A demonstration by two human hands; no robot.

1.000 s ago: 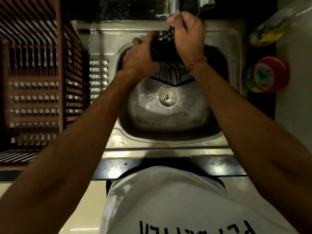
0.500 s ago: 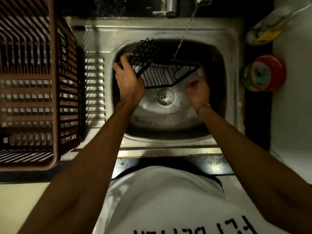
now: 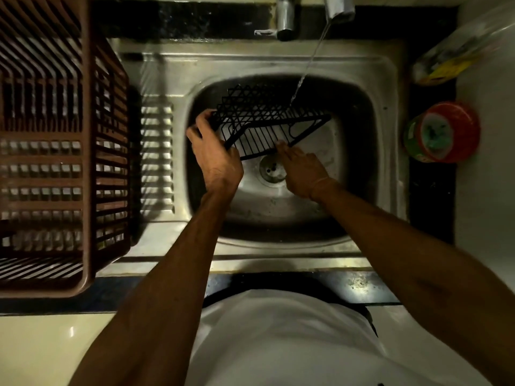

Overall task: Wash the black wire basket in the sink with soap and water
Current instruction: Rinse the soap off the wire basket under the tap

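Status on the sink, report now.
Left hand grips black wire basket. Right hand touching its lower edge. Tap water hitting basket. Nothing obstructing.

A: non-task stuff in view?
B: brown slatted plastic crate (image 3: 64, 146) on surface, L of the basin. Red round container w/ green label (image 3: 443, 132) on the R. Above it, clear plastic bag w/ yellow inside (image 3: 457, 51), blurry.
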